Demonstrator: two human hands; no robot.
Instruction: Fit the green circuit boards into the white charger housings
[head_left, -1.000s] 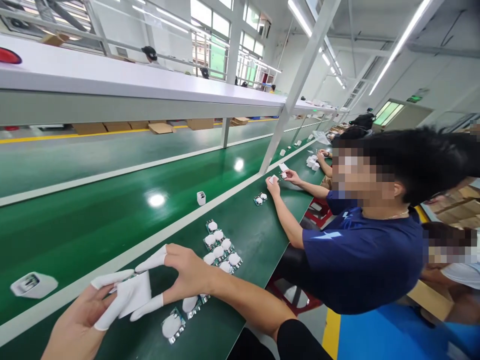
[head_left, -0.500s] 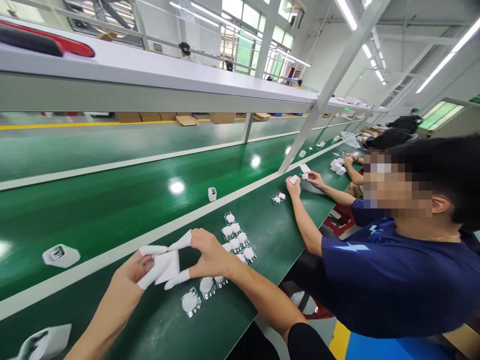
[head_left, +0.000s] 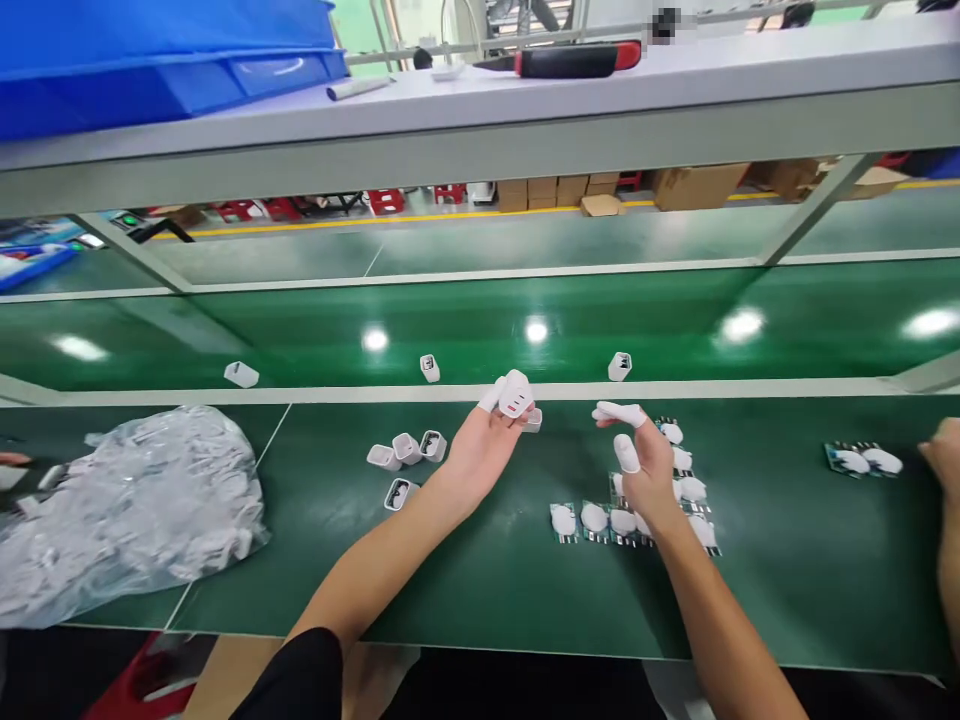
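At the far left, a crumpled, glossy plastic bag (head_left: 150, 510) bulges with small white pieces on the smooth dark-green tabletop (head_left: 480, 580). Beyond it, a white shell (head_left: 241, 375) lies tipped on the shiny green belt (head_left: 330, 350). Next come four hollow, round-cornered white casings (head_left: 407, 452), three in a row and one nearer. The left hand (head_left: 480, 445), its fingertips in thin white covers, grasps a smooth, blocky white housing (head_left: 516, 393) whose face shows slots and a small red mark. Another white piece (head_left: 533, 420) is partly hidden behind that hand; I cannot tell whether it is held. Rightward, the right hand (head_left: 649, 470) grips nothing, thumb and covered fingers parted, above flat green circuit boards (head_left: 564, 522) topped with round, matte white discs. Two similar boards (head_left: 862, 460) lie farther right, near a co-worker's hand (head_left: 945, 455).
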